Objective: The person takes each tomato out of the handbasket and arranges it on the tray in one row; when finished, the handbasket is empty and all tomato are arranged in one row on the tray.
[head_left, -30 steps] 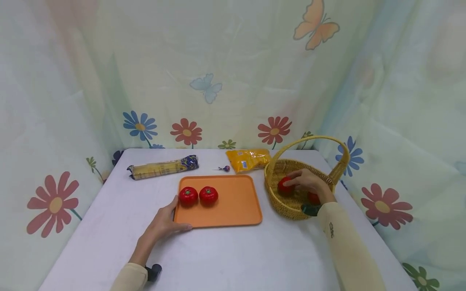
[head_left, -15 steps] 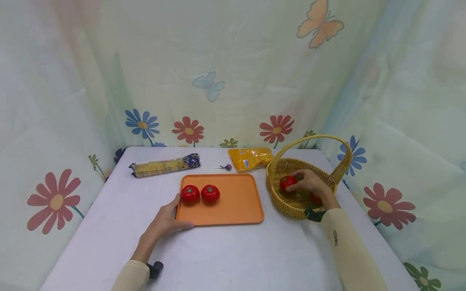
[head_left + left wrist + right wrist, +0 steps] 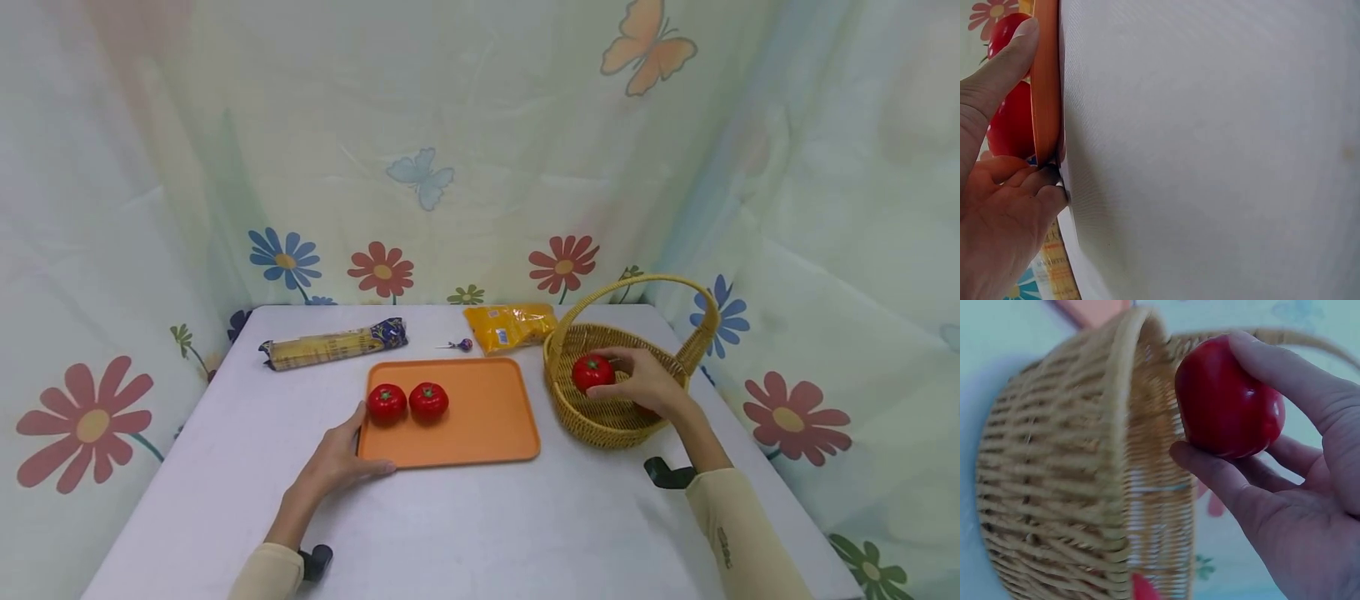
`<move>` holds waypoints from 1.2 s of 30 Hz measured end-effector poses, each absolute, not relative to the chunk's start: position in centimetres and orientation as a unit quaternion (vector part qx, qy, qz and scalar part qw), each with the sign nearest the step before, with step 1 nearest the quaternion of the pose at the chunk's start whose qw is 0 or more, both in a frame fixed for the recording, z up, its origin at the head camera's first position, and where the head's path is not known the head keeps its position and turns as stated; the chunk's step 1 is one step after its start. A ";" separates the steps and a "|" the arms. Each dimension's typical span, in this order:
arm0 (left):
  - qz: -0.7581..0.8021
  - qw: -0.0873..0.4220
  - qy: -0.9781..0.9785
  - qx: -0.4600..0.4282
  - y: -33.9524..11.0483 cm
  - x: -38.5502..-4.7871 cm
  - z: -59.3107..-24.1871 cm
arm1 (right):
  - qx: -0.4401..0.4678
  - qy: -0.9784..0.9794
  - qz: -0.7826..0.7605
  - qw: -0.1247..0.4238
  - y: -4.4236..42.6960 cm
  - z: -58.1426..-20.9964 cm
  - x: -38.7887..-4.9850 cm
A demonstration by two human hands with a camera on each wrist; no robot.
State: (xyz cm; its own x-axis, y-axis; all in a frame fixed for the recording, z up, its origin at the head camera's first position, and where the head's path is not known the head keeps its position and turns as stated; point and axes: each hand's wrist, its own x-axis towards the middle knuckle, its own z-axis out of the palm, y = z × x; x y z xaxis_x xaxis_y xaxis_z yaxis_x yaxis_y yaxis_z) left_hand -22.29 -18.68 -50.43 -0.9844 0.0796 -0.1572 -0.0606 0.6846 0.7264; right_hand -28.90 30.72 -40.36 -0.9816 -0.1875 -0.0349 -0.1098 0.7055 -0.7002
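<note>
Moved since the earlier frame: one glossy red, round tomato [image 3: 592, 373], with the right hand [image 3: 643, 383], both raised from the floor of the honey-coloured woven wicker basket [image 3: 600, 435].

Item, the raised tomato: green stem-end showing, now at the basket's mouth, as my right wrist view gives it. I see the right hand gripping it, thumb on one side and fingers on the other.

Item, the basket: tall arched handle upright, standing just right of the tray. Inside, a second red tomato [image 3: 1144, 587], mostly hidden from me.

Item, one flat orange rectangular tray [image 3: 487, 417] with rounded corners. The left hand [image 3: 337, 458] holds its near left corner — thumb along the near edge, fingers at the left end.

Item, on the tray's left half, two red tomatoes [image 3: 408, 403] side by side.

Item, behind the tray on the white table [image 3: 465, 533]: a long yellow-and-blue packet [image 3: 330, 346] at left; a small dark round-headed item [image 3: 465, 344] with a thin stem; a shiny yellow plastic bag [image 3: 517, 327] near the basket.

Item, surrounding all: a pale flower-and-butterfly curtain [image 3: 487, 108].
</note>
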 end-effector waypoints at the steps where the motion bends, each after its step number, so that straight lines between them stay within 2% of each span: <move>1: 0.398 0.089 0.913 0.005 -18.7 -22.3 -50.4 | -0.085 0.923 -0.373 0.045 30.5 -40.1 -28.5; 7: 0.401 0.094 0.911 -0.002 -18.7 -22.3 -50.4 | -0.117 0.921 -0.370 0.012 28.2 -38.7 -26.2; 13: 0.400 0.093 0.912 -0.001 -18.7 -22.6 -50.4 | -0.127 0.905 -0.405 0.021 24.3 -38.8 -25.6; 19: 0.403 0.093 0.911 -0.005 -18.7 -22.5 -50.5 | -0.101 0.888 -0.446 0.039 19.7 -41.4 -26.3; 26: 0.413 0.090 0.906 -0.003 -18.9 -22.4 -50.8 | -0.052 0.880 -0.472 0.030 14.9 -45.5 -28.0; 36: 0.411 0.088 0.907 -0.005 -18.8 -22.4 -50.8 | -0.043 0.870 -0.490 0.026 11.2 -49.1 -29.6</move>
